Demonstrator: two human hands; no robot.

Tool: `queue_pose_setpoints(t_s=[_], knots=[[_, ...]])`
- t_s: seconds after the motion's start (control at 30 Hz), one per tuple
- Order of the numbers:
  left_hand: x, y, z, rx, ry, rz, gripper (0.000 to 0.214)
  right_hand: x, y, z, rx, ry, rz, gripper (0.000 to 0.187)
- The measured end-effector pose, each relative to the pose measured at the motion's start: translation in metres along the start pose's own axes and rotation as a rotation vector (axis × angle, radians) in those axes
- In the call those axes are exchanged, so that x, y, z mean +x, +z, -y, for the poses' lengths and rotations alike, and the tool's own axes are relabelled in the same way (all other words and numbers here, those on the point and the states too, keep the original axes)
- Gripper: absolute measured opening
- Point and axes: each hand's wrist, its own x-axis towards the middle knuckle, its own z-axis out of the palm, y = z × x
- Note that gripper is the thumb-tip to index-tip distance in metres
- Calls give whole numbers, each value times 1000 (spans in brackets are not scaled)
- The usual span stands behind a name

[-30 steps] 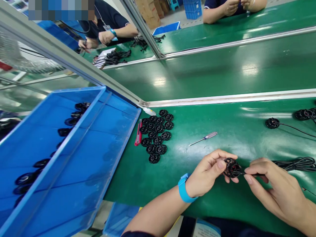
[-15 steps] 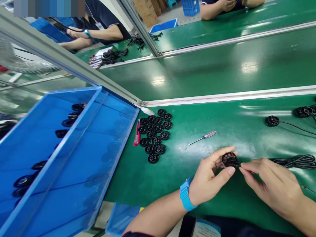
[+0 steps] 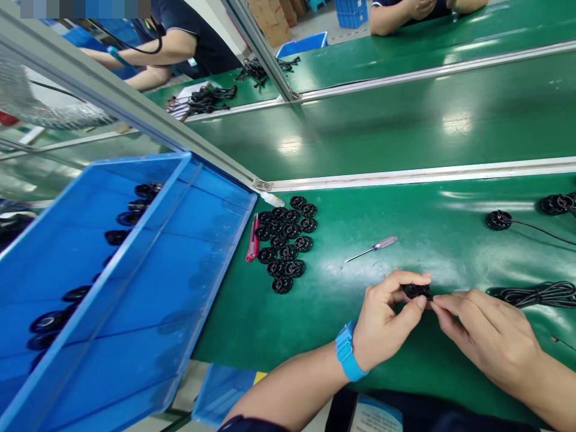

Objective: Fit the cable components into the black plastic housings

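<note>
My left hand, with a blue band on its wrist, grips a round black plastic part between thumb and fingers. Close beside it, my right hand pinches the thin black cable at the part's edge; the fingertips cover most of that cable. A coiled black cable lies behind my right hand. Beyond my hands, a small screwdriver rests on the green table. Another round black part with a cable attached sits at the right.
Several round black parts are clustered left of the screwdriver, beside a red utility knife and a white bottle. A large blue bin holding more black parts stands at left. Two people work beyond the metal rail.
The round part has tilted in my left hand, and my left fingers have closed further over it. My right hand has shifted slightly left. The view has shifted a little.
</note>
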Motion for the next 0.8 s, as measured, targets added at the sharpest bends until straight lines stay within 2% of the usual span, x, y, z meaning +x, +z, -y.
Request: queue_pose_setpoints(t_s=[0.13, 0.23, 0.33, 0.5, 0.8], knots=[[0, 0, 2, 12, -22, 18, 23, -1, 0, -1, -9, 2, 2, 13], [-2, 0, 3, 16, -42, 63, 37, -1, -2, -3, -32, 16, 0, 13], [-3, 0, 3, -81, -78, 113, 50, 0, -4, -6, -50, 32, 18, 11], [-2, 0, 4, -194, -128, 144, 49, 4, -6, -7, -78, 40, 56, 6], [-1, 0, 3, -105, -172, 128, 53, 4, -7, -6, -106, 39, 111, 10]])
